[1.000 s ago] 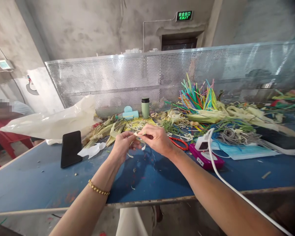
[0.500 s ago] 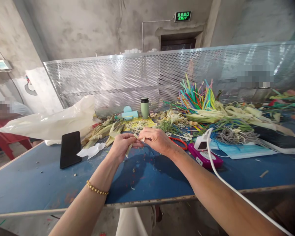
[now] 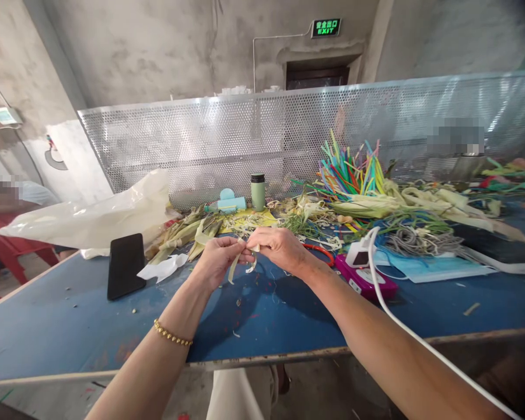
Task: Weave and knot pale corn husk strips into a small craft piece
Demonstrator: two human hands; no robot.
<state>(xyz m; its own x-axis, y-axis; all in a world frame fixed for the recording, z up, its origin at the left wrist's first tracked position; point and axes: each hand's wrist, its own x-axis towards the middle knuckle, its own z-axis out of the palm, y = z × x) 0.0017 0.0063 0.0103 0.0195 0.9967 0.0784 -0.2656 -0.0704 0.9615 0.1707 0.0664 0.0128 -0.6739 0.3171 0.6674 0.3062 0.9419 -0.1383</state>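
Observation:
Over the blue table [image 3: 166, 344], both my hands meet at one pale strip of corn husk [image 3: 233, 272]. My left hand [image 3: 219, 261], with a gold bead bracelet at its wrist, pinches the strip between thumb and fingers. From the other side my right hand [image 3: 277, 248] is closed on the same strip, its fingertips touching those of the left. Two loose ends of husk hang below the fingers. What lies right between the fingertips is mostly hidden. Just behind the hands are dried husks [image 3: 181, 233] and scattered husk scraps.
A black phone [image 3: 125, 266] and torn white paper [image 3: 163, 268] lie left. On the right are a purple power socket [image 3: 364, 279] with a white cable, a blue mask [image 3: 437, 267] and coloured stems [image 3: 352, 172]. A green bottle [image 3: 258, 192] stands behind. Other people sit at both sides.
The husk strip has shifted in my fingers: a second, curled end now hangs below them, and the first end hangs lower. My arms are nearly in the same place.

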